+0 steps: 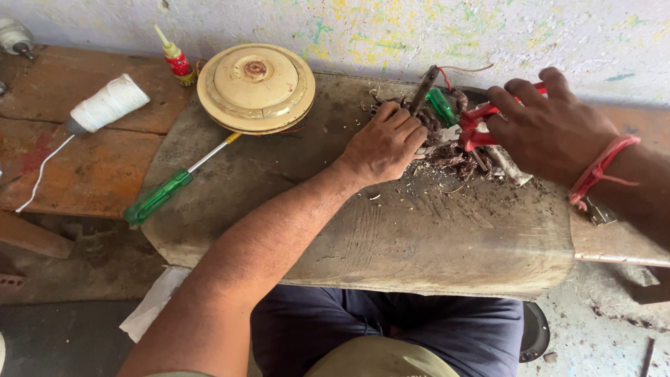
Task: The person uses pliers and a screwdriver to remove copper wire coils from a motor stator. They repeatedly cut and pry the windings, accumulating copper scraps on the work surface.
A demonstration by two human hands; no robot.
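Left hand [382, 143]: my fingers curl down on the tangle of wire scrap [450, 153], pinning it to the surface [419, 230].
Right hand [548, 126]: fingers wrapped closed around the red-handled pliers [478, 126].
Pliers' axis: lies roughly left-right, nose toward my left hand.
Scrap: between both hands, just beside the pliers' nose; the left hand is nearer.

Soft, even daylight, faint shadows, sharp focus, slight wide-angle edge stretch.

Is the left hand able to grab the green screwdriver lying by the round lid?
Probably yes. The left hand is closed on the wire tangle, but nothing lies between it and the green screwdriver.
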